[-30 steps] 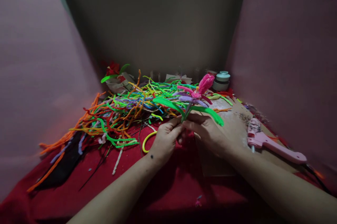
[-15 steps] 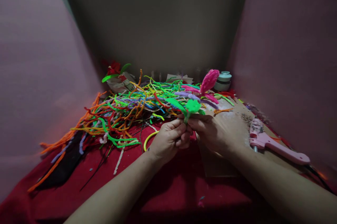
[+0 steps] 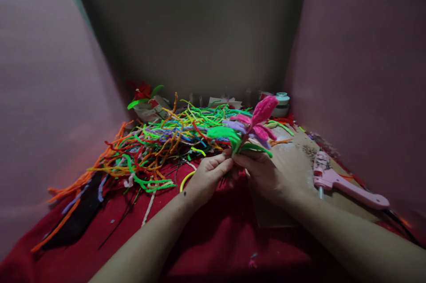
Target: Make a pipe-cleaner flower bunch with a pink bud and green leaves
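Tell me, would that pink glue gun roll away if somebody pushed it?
Probably not: the pink glue gun lies flat on its side on the brown board, and its handle sticks out, so it would likely slide or pivot. It looks like rigid plastic, so it shouldn't flop.

Both forearms enter from the lower edge and converge toward centre; both are bare. Left hand [image 3: 207, 177]: back of hand facing up, wrist straight, fingers curled inward, thumb and fingertips pinched together at the upper right of the hand. Right hand [image 3: 266, 174]: back of hand facing up, fingers bent, fingertips pinched closed directly beside the left fingertips; the two hands touch there.
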